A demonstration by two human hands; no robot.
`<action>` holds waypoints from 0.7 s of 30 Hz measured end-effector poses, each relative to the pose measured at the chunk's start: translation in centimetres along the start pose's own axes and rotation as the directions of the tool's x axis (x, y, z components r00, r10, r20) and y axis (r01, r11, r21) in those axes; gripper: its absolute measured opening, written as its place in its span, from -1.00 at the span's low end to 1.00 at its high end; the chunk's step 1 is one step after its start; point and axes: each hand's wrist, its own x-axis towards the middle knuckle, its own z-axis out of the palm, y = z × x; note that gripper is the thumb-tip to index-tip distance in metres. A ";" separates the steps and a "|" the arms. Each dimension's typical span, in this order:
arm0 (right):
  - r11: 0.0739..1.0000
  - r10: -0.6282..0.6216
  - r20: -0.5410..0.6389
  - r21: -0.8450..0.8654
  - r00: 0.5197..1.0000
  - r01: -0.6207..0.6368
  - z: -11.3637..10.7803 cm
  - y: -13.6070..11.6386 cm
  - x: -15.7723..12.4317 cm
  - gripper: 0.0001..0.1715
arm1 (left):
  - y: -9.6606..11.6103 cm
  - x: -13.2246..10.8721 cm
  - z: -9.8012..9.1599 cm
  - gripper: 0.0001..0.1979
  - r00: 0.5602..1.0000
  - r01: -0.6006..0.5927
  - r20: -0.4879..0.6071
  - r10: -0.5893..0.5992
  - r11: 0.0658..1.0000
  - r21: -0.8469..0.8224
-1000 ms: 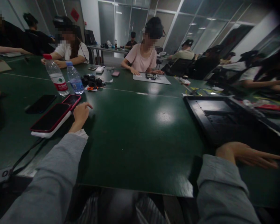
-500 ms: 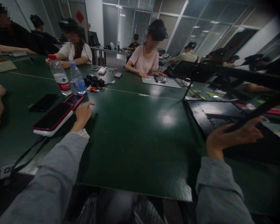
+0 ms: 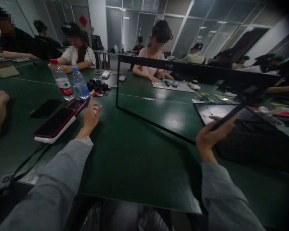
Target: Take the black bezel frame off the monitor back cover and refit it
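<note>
Right hand [image 3: 210, 136] and left hand [image 3: 90, 117] are both up over a dark green table [image 3: 135, 166], smooth and glossy enough to catch bright glare. Main thing is a big black rectangular frame [image 3: 190, 68], wide along the top rail and super skinny along the bottom. It's held at an angle, stretching between the 2 hands; can't tell if its lower edge touches the table. Flat black panel [image 3: 252, 144] with a shiny silvery patch lies by the right hand. Grip-wise, the right is closed around the frame's right-hand rail. Left is empty, half open, fingers loosely bent, apart from the frame and near a red-cased phone [image 3: 55, 122] on a white slab [image 3: 62, 131]. Past that stand 2 clear plastic bottles [image 3: 62, 85].
</note>
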 end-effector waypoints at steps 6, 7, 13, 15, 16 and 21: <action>0.992 0.066 0.098 0.099 0.993 -0.076 2.5 0.2 -0.7 -0.25 | 0.6 -0.5 1.7 -0.44 0.999 0.008 0.032 -0.001 0.971 -0.239; 0.989 0.098 0.120 0.099 0.988 -0.110 2.9 0.6 -0.9 -0.27 | 0.6 -0.6 2.0 -0.47 0.999 0.038 0.042 -0.027 0.957 -0.286; 0.963 0.210 0.402 0.074 0.891 -0.260 5.5 3.8 -2.1 -0.39 | 0.9 -0.7 1.7 -0.49 0.983 0.178 0.082 -0.163 0.953 -0.245; 0.962 0.224 0.470 0.032 0.854 -0.270 6.2 4.4 -2.2 -0.44 | 0.9 -0.8 1.3 -0.49 0.980 0.187 0.090 -0.176 0.974 -0.131; 0.965 0.222 0.488 0.017 0.844 -0.263 6.5 4.7 -2.2 -0.46 | 0.9 -0.9 1.1 -0.51 0.982 0.174 0.092 -0.167 0.982 -0.077; 0.984 0.168 0.517 -0.035 0.839 -0.175 7.6 5.6 -1.8 -0.55 | 0.2 -0.8 1.2 -0.60 0.985 0.087 0.130 -0.115 0.975 0.206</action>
